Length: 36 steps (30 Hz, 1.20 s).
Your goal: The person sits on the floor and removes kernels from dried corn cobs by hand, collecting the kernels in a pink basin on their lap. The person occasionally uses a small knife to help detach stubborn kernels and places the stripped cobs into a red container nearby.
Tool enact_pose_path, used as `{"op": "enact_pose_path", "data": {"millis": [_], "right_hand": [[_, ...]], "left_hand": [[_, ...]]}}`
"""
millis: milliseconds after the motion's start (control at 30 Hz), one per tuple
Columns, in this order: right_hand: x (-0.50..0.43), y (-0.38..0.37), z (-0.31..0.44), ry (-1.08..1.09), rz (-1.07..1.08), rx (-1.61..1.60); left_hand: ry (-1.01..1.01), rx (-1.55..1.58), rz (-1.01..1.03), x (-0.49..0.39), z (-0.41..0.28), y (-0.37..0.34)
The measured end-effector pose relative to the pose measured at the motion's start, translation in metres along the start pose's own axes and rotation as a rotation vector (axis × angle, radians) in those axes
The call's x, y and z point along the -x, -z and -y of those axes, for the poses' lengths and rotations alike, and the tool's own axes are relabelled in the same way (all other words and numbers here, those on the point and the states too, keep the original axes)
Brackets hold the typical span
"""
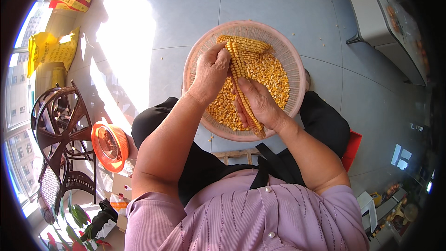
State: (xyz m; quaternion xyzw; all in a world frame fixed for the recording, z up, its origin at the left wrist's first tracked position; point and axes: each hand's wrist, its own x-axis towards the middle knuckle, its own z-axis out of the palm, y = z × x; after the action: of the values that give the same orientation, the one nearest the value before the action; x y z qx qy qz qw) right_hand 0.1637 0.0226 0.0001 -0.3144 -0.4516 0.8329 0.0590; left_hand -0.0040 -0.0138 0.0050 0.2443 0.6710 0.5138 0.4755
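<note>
A partly shelled ear of dried corn slants across the middle of the view. My left hand grips it near its upper end, the thumb against the kernels. Lower down, my right hand is closed around it, with the thumb on top and fingers beneath. Bare reddish cob shows along its left side. Under both hands is a round pink plastic basket holding many loose yellow corn kernels. Another corn ear rests on the kernels at the far side, and part of one more shows below it.
An orange plastic basket and a dark woven chair stand at left. Yellow bags lie by the window. A red container is beside my right leg. Stray kernels dot the tiled floor. A grey-white table stands upper right.
</note>
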Motion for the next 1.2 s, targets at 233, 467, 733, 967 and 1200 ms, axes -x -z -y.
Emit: {"op": "enact_pose_path", "data": {"millis": [233, 467, 733, 967, 1200], "right_hand": [[0.000, 0.001, -0.002, 0.018, 0.035, -0.053], [0.000, 0.003, 0.000, -0.004, 0.062, -0.028], [0.001, 0.000, -0.001, -0.013, 0.036, 0.005], [-0.002, 0.006, -0.004, -0.011, 0.062, 0.000], [-0.002, 0.005, -0.005, -0.013, 0.067, -0.015]], "left_hand": [[-0.005, 0.146, 0.002, -0.001, 0.004, 0.001], [-0.018, 0.199, 0.015, 0.001, -0.001, 0.006], [-0.081, 0.096, -0.052, -0.003, 0.010, 0.002], [-0.008, 0.215, 0.002, 0.001, -0.005, 0.005], [-0.089, 0.133, -0.039, -0.003, 0.007, 0.002]]}}
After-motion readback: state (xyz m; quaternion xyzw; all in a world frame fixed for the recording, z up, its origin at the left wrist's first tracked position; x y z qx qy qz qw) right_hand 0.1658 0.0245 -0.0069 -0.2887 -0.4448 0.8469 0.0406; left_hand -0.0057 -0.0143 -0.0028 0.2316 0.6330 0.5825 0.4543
